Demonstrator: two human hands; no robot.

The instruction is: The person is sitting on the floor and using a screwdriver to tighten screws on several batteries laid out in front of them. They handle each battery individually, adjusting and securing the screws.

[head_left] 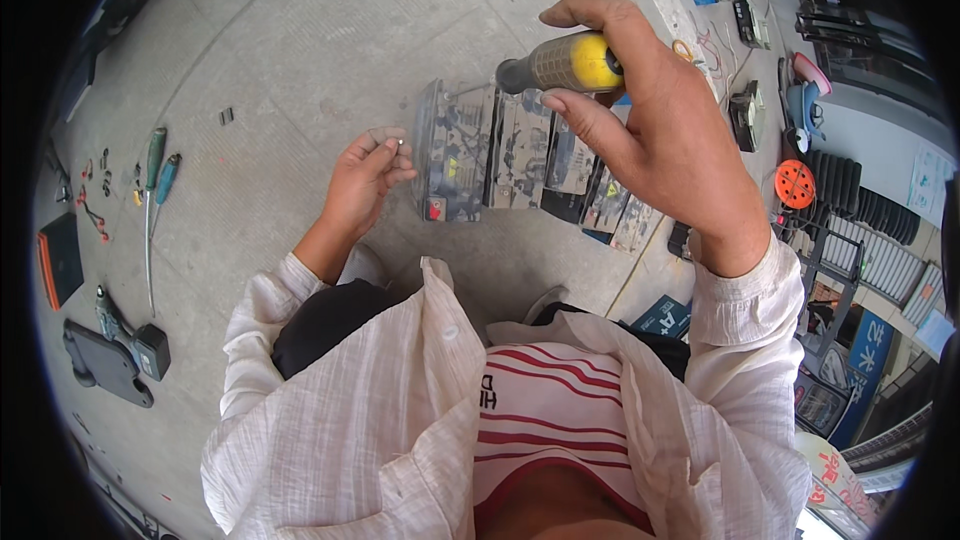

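My right hand (680,140) grips a screwdriver by its thick yellow and dark handle (572,64). Its thin shaft points left, toward the top end of a dusty block-shaped battery (455,165). Just left of that battery is my left hand (368,175), fingers and thumb pinched together. A tiny bright bit (401,142) shows at those fingertips, too small to name. More dusty batteries (520,155) stand in a row to the right, partly hidden behind my right hand.
On the floor at left lie two long screwdrivers (155,165), a cordless drill (125,325), a dark flat box (60,260) and small loose parts. Shelving (850,260), an orange disc (795,184) and black units (748,115) line the right side. My shoes flank the near floor.
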